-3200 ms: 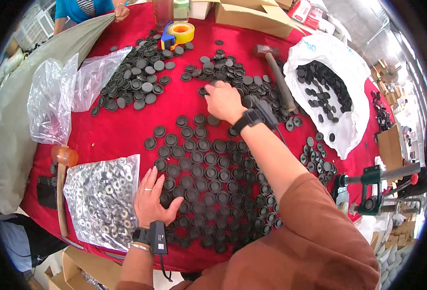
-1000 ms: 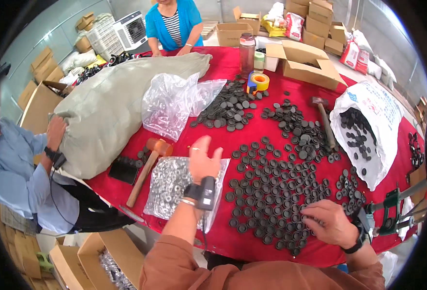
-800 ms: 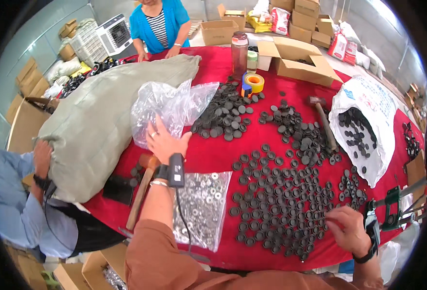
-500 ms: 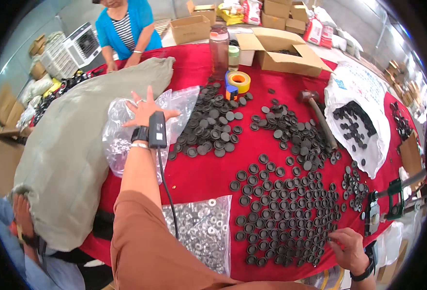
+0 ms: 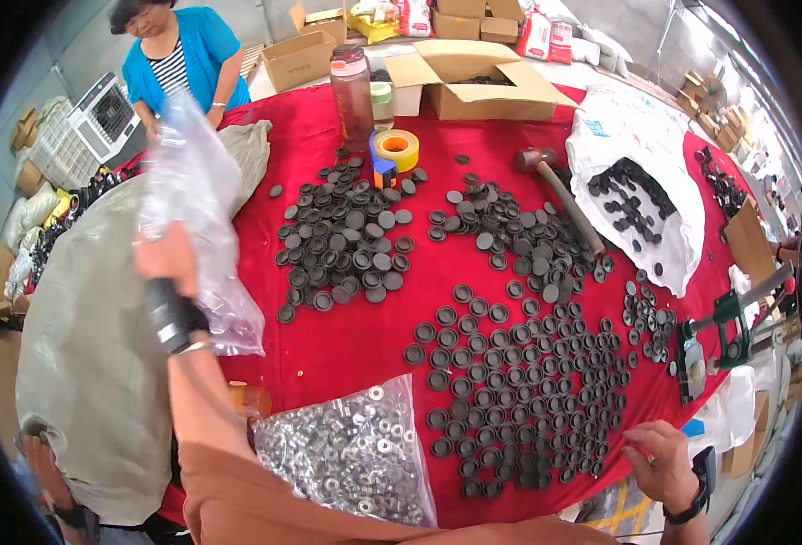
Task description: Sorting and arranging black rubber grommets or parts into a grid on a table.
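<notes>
The left hand [image 5: 166,256] is motion-blurred under the clear plastic bag [image 5: 192,195], its grip unclear, and the green press [image 5: 723,331] on the right is partly cut off.

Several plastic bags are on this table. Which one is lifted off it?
The clear bag gripped in the left hand, raised over the table's left side. The clear bag of silver washers lies flat near the front edge; the white bag rests far right.

Red surface [image 5: 355,336], black caps [image 5: 519,381], silver washers [image 5: 346,450], clear bag [image 5: 196,209], yellow tape roll [image 5: 399,148], grey-green sack [image 5: 92,345].
</notes>
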The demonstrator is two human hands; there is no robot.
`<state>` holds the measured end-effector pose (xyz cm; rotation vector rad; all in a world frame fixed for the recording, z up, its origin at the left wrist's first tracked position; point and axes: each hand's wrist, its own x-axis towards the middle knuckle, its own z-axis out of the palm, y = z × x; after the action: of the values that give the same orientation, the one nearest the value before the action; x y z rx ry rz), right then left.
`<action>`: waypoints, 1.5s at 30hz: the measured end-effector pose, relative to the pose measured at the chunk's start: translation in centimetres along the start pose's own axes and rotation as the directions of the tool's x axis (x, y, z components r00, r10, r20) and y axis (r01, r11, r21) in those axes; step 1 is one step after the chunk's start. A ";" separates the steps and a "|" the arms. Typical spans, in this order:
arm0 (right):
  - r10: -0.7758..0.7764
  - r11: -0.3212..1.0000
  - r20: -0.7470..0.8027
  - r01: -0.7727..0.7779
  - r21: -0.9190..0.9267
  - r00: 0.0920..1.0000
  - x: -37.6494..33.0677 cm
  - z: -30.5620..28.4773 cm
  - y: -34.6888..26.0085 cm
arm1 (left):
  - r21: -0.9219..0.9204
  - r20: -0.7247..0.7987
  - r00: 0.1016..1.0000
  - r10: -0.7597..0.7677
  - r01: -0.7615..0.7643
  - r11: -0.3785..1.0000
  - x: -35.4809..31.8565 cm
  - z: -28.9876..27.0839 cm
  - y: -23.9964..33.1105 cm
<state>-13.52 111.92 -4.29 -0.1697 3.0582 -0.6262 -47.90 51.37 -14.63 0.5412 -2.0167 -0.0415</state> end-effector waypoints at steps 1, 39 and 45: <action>-0.038 0.999 -0.011 0.038 0.015 0.999 0.0 -0.4 -0.2 | 0.020 -0.285 0.930 0.232 -0.236 0.971 2.0 -1.8 -3.0; -0.693 0.657 0.531 0.125 0.743 0.488 -18.4 14.8 -6.5 | -0.321 0.901 0.244 -0.358 0.931 -0.173 -44.8 -64.7 10.4; -0.435 0.661 0.871 -0.576 0.480 0.227 -23.3 18.4 -6.6 | -0.317 0.832 -0.191 -0.521 0.607 -0.729 -52.9 -67.1 7.3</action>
<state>11.03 101.29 -18.76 -0.2405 1.2984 -1.1368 27.16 91.81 -23.58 1.2586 -0.3935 -2.2763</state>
